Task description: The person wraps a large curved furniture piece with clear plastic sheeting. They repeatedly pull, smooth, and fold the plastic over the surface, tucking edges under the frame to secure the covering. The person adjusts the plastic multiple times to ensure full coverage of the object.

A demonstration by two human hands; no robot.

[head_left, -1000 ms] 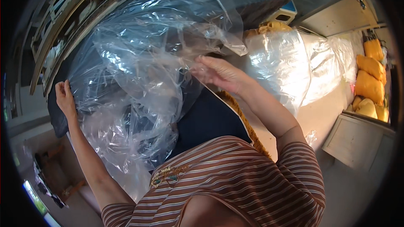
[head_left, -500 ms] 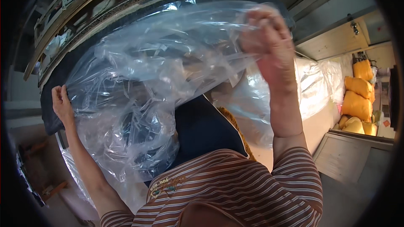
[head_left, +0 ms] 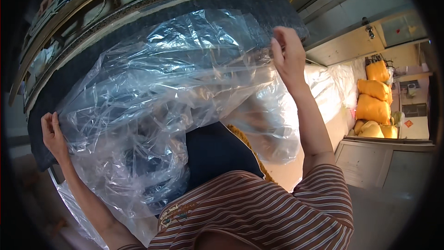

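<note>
Left hand [head_left: 54,136]: pinching crumpled clear plastic sheet [head_left: 185,41] | right hand [head_left: 290,60]: at sheet's right end | dark grey cloth-covered tabletop [head_left: 263,5]: partly beneath

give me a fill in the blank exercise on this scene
1. The left hand pinches a clear ____ sheet near its edge.
2. The orange bundles are on the picture's ____ side.
3. The brown shirt is patterned with pale ____ all over.

Missing words: plastic; right; stripes
</note>
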